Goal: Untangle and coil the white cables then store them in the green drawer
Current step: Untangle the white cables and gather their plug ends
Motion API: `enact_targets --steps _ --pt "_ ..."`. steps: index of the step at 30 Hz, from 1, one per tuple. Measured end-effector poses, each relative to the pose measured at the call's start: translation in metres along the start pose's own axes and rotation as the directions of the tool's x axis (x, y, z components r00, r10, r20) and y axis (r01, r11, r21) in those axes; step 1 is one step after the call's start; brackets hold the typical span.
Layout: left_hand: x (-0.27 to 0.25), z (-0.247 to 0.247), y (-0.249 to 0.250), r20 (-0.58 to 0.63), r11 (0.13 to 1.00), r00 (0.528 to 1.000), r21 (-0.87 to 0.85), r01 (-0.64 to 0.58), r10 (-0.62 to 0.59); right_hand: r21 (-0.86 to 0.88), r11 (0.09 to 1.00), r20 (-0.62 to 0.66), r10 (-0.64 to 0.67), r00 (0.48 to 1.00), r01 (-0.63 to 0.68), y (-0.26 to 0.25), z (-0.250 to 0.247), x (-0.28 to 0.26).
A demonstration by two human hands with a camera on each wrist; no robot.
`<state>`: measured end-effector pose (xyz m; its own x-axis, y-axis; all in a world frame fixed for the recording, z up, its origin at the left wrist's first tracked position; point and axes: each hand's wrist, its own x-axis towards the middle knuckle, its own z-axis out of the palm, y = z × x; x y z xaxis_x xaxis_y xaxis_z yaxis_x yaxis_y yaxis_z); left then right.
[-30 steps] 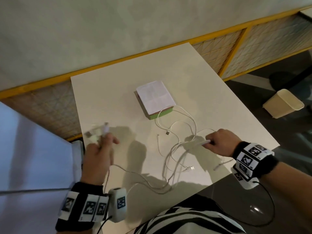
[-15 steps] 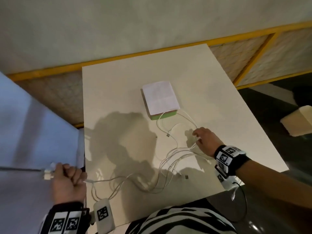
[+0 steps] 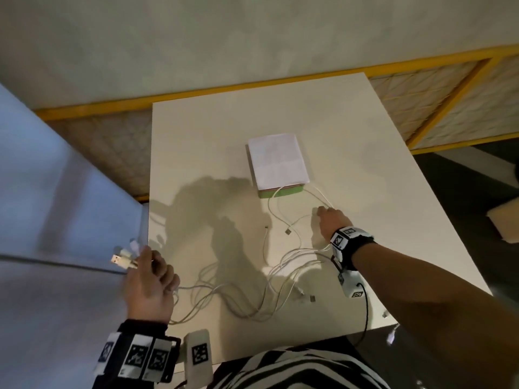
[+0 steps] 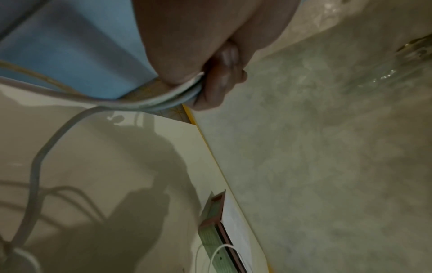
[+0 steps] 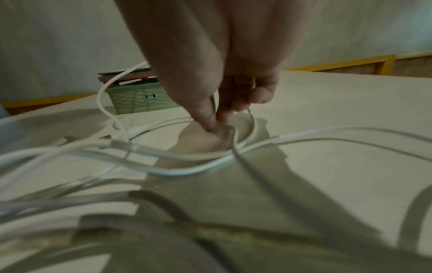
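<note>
Several white cables (image 3: pixel 252 287) lie tangled across the near half of the white table (image 3: pixel 351 130). My left hand (image 3: pixel 148 279) is raised at the table's left edge and grips a bunch of cable ends, their USB plugs (image 3: pixel 122 258) sticking out past the fingers; the wrist view shows the strands (image 4: pixel 163 97) clamped in the curled fingers. My right hand (image 3: pixel 331 220) is down on the table right of the tangle, pinching a thin strand (image 5: pixel 236 144) between thumb and fingertips. The green drawer box (image 3: pixel 280 192) with a white top sits mid-table, closed, with one cable looped over its front (image 5: pixel 140 99).
A blue-white panel (image 3: pixel 56 220) stands close against the table's left edge. A yellow-framed mesh fence (image 3: pixel 421 88) runs behind the table under a grey wall. Loose plugs (image 3: pixel 311 298) lie near the front edge. A beige bin (image 3: pixel 505 223) stands on the dark floor at right.
My left hand pulled the bundle of plug ends left and toward me, stretching the cables. My right hand let go near the tangle and moved forward toward the drawer box to pinch a strand.
</note>
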<state>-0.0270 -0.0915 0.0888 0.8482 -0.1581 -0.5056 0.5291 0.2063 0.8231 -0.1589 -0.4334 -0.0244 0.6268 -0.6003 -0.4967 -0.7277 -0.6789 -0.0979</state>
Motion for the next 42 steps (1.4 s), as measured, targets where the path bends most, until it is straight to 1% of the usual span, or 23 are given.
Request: enact_targets --steps 2,4,6,7,8,10,12,14,16,18,20,23,25,28,31,33,34,35,37,38,39,40,42 --pt "0.002 0.007 0.001 0.02 0.999 1.0 0.023 0.022 -0.022 -0.029 0.997 0.003 0.071 0.997 -0.071 0.006 -0.001 -0.004" --pt "0.005 0.01 0.002 0.047 0.998 0.998 0.036 0.042 -0.044 0.063 0.984 0.008 0.165 0.986 -0.165 0.006 -0.006 -0.01" --pt "0.008 0.013 0.005 0.087 0.998 0.995 0.052 0.043 -0.048 0.307 0.923 -0.019 0.25 0.968 -0.232 0.003 -0.016 -0.018" --pt "0.008 0.014 0.006 0.112 0.998 0.992 0.055 0.043 -0.049 0.454 0.862 -0.044 0.275 0.96 -0.226 0.001 -0.024 -0.023" --pt "0.01 0.016 0.007 0.138 0.997 0.989 0.058 0.047 -0.054 0.597 0.782 -0.076 0.278 0.958 -0.18 -0.003 -0.033 -0.029" --pt "0.011 0.022 0.007 0.179 0.996 0.981 0.071 0.061 -0.073 0.78 0.626 -0.15 0.228 0.962 -0.026 -0.016 -0.054 -0.048" --pt "0.011 0.029 0.007 0.226 0.993 0.969 0.087 0.08 -0.098 0.858 0.495 -0.219 0.106 0.97 0.139 -0.039 -0.074 -0.075" --pt "0.009 0.038 0.007 0.285 0.987 0.951 0.134 0.089 -0.124 0.881 0.404 -0.244 -0.057 0.968 0.246 -0.068 -0.086 -0.106" --pt "0.004 0.049 0.005 0.34 0.974 0.925 0.201 0.104 -0.169 0.819 0.449 -0.279 -0.234 0.931 0.358 -0.096 -0.085 -0.133" --pt "0.0 0.058 0.002 0.392 0.956 0.893 0.27 0.116 -0.22 0.688 0.53 -0.31 -0.401 0.862 0.495 -0.118 -0.075 -0.148" --pt "-0.002 0.062 0.0 0.425 0.948 0.874 0.3 0.11 -0.235 0.564 0.605 -0.259 -0.516 0.817 0.561 -0.134 -0.064 -0.154" --pt "0.0 0.063 0.002 0.408 0.956 0.894 0.286 0.069 -0.187 0.442 0.635 -0.215 -0.611 0.762 0.634 -0.149 -0.05 -0.154" --pt "0.005 0.06 0.002 0.369 0.967 0.915 0.246 0.072 -0.162 0.45 0.651 -0.172 -0.608 0.775 0.611 -0.152 -0.043 -0.151" --pt "0.012 0.053 0.006 0.348 0.981 0.925 0.162 0.102 -0.154 0.464 0.695 -0.129 -0.56 0.818 0.549 -0.136 -0.036 -0.145" --pt "0.023 0.038 0.015 0.325 0.99 0.935 0.029 0.139 -0.141 0.429 0.762 -0.127 -0.481 0.867 0.485 -0.097 -0.032 -0.135" --pt "0.031 0.027 0.022 0.315 0.989 0.943 -0.058 0.133 -0.108 0.505 0.801 -0.141 -0.291 0.946 0.322 -0.057 -0.031 -0.125" --pt "0.033 0.022 0.025 0.308 0.988 0.947 -0.092 0.123 -0.09 0.525 0.828 -0.135 -0.149 0.98 0.199 -0.031 -0.027 -0.118" --pt "0.035 0.018 0.027 0.299 0.987 0.951 -0.114 0.114 -0.075 0.501 0.863 -0.122 -0.005 0.993 0.066 -0.006 -0.025 -0.114" --pt "0.036 0.012 0.029 0.28 0.987 0.958 -0.125 0.104 -0.066 0.309 0.925 0.009 0.231 0.973 -0.222 0.042 -0.014 -0.109" --pt "0.036 0.01 0.03 0.277 0.988 0.959 -0.12 0.101 -0.064 0.193 0.929 0.117 0.298 0.947 -0.316 0.056 -0.006 -0.11" --pt "0.036 0.009 0.03 0.275 0.988 0.96 -0.119 0.097 -0.061 0.104 0.935 0.23 0.31 0.922 -0.34 0.062 0.0 -0.114" --pt "0.035 0.008 0.03 0.277 0.988 0.959 -0.122 0.097 -0.06 0.071 0.945 0.33 0.279 0.902 -0.319 0.065 0.007 -0.119" --pt "0.034 0.007 0.029 0.278 0.988 0.959 -0.122 0.099 -0.062 0.197 0.929 0.393 0.217 0.894 -0.312 0.063 0.019 -0.126"
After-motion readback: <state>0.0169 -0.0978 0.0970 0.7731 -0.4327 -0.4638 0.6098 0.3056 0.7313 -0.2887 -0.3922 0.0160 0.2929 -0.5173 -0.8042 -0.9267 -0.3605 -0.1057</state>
